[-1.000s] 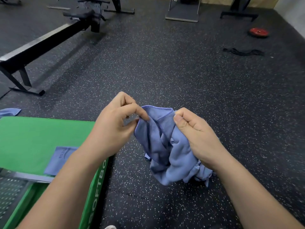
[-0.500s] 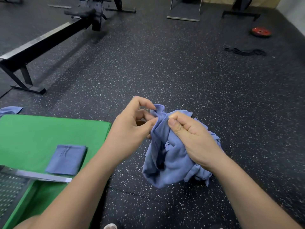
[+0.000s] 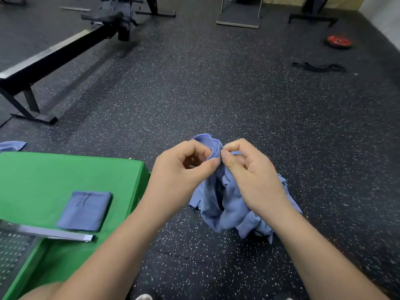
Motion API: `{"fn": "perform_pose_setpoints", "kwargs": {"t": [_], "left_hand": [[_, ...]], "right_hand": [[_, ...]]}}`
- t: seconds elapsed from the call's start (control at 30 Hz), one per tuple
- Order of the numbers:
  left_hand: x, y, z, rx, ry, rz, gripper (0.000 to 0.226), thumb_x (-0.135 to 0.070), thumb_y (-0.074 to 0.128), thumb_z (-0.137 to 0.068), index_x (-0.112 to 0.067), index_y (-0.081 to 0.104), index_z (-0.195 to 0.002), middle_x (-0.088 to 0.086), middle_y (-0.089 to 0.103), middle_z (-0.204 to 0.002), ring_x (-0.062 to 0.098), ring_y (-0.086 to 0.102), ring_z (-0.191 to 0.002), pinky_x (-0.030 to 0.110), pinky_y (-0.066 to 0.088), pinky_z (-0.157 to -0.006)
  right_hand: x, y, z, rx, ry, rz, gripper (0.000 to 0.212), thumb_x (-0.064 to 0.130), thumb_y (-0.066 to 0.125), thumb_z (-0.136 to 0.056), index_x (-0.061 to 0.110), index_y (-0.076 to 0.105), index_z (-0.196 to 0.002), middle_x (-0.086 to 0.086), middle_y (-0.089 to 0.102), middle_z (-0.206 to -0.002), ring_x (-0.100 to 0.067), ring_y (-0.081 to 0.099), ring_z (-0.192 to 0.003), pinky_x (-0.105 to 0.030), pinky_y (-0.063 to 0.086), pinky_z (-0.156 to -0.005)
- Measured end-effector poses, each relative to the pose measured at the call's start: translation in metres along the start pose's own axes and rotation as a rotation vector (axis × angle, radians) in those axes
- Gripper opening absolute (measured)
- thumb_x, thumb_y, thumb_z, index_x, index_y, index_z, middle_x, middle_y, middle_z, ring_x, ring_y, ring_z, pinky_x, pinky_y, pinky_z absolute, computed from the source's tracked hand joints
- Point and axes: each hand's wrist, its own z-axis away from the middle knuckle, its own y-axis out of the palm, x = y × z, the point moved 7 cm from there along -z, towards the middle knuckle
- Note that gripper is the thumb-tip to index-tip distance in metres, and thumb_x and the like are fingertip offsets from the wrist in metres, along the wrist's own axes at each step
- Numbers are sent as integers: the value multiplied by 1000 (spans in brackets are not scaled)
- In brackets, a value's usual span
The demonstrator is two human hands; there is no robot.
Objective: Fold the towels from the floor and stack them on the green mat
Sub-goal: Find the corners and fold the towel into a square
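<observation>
A crumpled blue towel (image 3: pixel 227 202) hangs in the air over the speckled black floor. My left hand (image 3: pixel 179 176) pinches its top edge between thumb and fingers. My right hand (image 3: pixel 251 178) pinches the same edge right beside it, fingertips nearly touching. The rest of the cloth droops bunched below my right wrist. To the left lies the green mat (image 3: pixel 54 174), a thick pad, with one folded blue towel (image 3: pixel 85 211) lying flat on it. Another blue towel (image 3: pixel 13 145) lies on the floor just beyond the mat's far left corner.
A metal bar (image 3: pixel 54 233) and perforated plate cross the mat's near left. A black rowing machine (image 3: pixel 54 59) stands at the back left. Further off lie a red weight plate (image 3: pixel 338 41), a black strap (image 3: pixel 318 67) and equipment bases.
My hands have come closer together along the towel's top edge and shifted right. The view has turned, bringing more of the green mat and the folded towel into sight.
</observation>
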Motion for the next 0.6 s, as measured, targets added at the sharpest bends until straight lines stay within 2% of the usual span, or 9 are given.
{"fn": "perform_pose_setpoints", "kwargs": {"t": [0.03, 0.1, 0.2, 0.3, 0.4, 0.47, 0.53, 0.6], "left_hand": [[1, 0, 0, 0, -15, 45, 12, -20, 85, -92, -19, 74, -86, -3, 69, -77, 14, 61, -71, 45, 56, -72], [3, 0, -1, -19, -59, 115, 10, -18, 84, -92, -15, 75, -87, 3, 71, -76, 15, 64, -70, 39, 57, -70], [4, -3, -3, -51, -96, 144, 7, -13, 81, -95, -9, 77, -90, 10, 75, -79, 16, 68, -73, 32, 56, -69], [6, -6, -5, -47, -107, 147, 7, -12, 82, -95, -15, 80, -88, 6, 76, -77, 13, 67, -72, 28, 54, -68], [3, -5, -4, -16, -90, 117, 12, -12, 81, -95, -22, 83, -88, 1, 79, -79, 9, 68, -72, 23, 53, -70], [4, -5, -3, -22, -87, 86, 15, -10, 80, -96, -23, 84, -91, 0, 82, -85, 12, 75, -80, 26, 58, -80], [6, -6, -3, -23, -95, 65, 13, -9, 80, -95, -21, 84, -96, 1, 83, -89, 19, 80, -89, 38, 62, -92], [8, -6, -4, -8, -98, 43, 12, -9, 81, -95, -18, 83, -101, 2, 84, -91, 27, 81, -95, 47, 63, -97]], "right_hand": [[1, -2, 1, -27, -14, 47, 11, 31, 65, -107, 25, 62, -99, 7, 46, -52, -5, 36, -51, -27, 33, -55], [6, -5, 4, -72, -60, 130, 12, 32, 68, -105, 25, 59, -102, 7, 44, -50, -9, 38, -49, -25, 33, -54], [12, -5, 7, -76, -139, 215, 16, 39, 69, -103, 26, 58, -102, 2, 49, -56, -14, 45, -52, -33, 43, -57], [12, 0, 8, -46, -189, 321, 22, 49, 66, -100, 29, 62, -107, 0, 48, -61, -18, 48, -55, -44, 48, -59], [11, 2, 8, -55, -209, 381, 27, 53, 60, -97, 29, 65, -107, 4, 49, -64, -15, 49, -57, -44, 49, -59], [11, 2, 8, -63, -229, 404, 22, 48, 59, -100, 27, 65, -104, 5, 49, -63, -15, 49, -58, -44, 49, -58], [11, 1, 8, -68, -240, 439, 19, 44, 58, -103, 26, 64, -103, 8, 46, -60, -15, 48, -57, -44, 49, -58], [13, 2, 9, -64, -251, 476, 17, 41, 58, -103, 26, 65, -101, 12, 43, -57, -14, 47, -56, -44, 49, -57]]}}
